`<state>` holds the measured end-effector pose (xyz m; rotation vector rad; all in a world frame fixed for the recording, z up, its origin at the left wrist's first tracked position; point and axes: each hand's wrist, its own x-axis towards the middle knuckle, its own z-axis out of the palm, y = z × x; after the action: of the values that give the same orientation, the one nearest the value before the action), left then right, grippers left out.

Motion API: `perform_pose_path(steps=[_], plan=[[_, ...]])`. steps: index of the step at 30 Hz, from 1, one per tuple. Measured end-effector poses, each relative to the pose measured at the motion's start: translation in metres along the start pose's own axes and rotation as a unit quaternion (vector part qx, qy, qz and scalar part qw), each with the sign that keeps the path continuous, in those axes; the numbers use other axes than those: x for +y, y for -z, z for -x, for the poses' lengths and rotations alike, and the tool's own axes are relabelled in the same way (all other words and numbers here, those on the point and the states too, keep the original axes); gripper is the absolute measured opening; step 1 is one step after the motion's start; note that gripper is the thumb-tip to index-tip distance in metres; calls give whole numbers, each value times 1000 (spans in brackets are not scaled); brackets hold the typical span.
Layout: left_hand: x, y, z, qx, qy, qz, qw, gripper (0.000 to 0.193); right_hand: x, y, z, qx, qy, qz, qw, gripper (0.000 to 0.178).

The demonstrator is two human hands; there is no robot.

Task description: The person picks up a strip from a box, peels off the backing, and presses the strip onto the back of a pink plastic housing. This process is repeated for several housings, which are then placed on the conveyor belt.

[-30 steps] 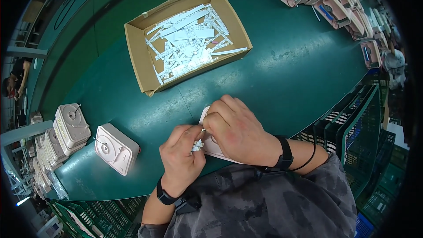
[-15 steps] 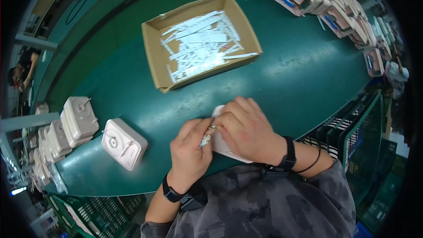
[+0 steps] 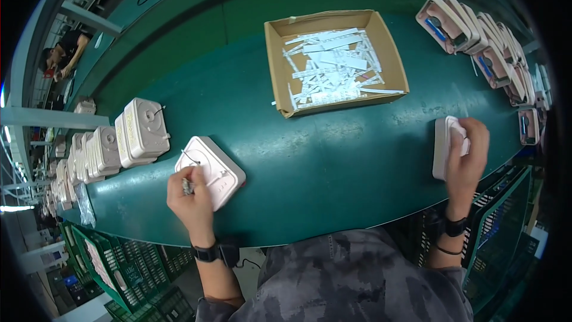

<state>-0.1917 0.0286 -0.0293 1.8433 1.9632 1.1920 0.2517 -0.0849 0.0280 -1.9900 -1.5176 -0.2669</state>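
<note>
My left hand is over a pale pink plastic housing lying on the left of the green table. Its thumb and fingertips are pinched together at the housing's face, close to a short thin wire. Small shiny parts, too small to name, show between its curled fingers. Far to the right, my right hand grips a second pale pink housing, standing on edge or tilted at the table. The fingers cover much of that housing.
An open cardboard box with white paper strips stands at the back. Rows of housings line the left; open housing shells line the right. Green crates stand below the table edge. Another person is at far left.
My hands have parted from the housing at the middle. The right carries it rightward; the left has moved over to the left housing. The view has shifted too.
</note>
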Motion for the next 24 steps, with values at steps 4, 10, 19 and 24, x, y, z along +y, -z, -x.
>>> perform_pose_path(steps=[4, 10, 19, 24], plan=[[54, -11, 18, -99, -84, 5, 991, 10, -54, -33, 2, -120, 18, -239, 963, 16], [112, -33, 53, -316, 23, 240, 918, 13, -116, -57, 9, -196, 31, -407, 892, 12], [128, -35, 57, -482, 55, 290, 825, 23, -116, -58, 13, -238, 113, -446, 856, 11], [118, -24, 52, -475, 85, 311, 819, 27, -109, -57, 11, -263, 12, -508, 821, 10]])
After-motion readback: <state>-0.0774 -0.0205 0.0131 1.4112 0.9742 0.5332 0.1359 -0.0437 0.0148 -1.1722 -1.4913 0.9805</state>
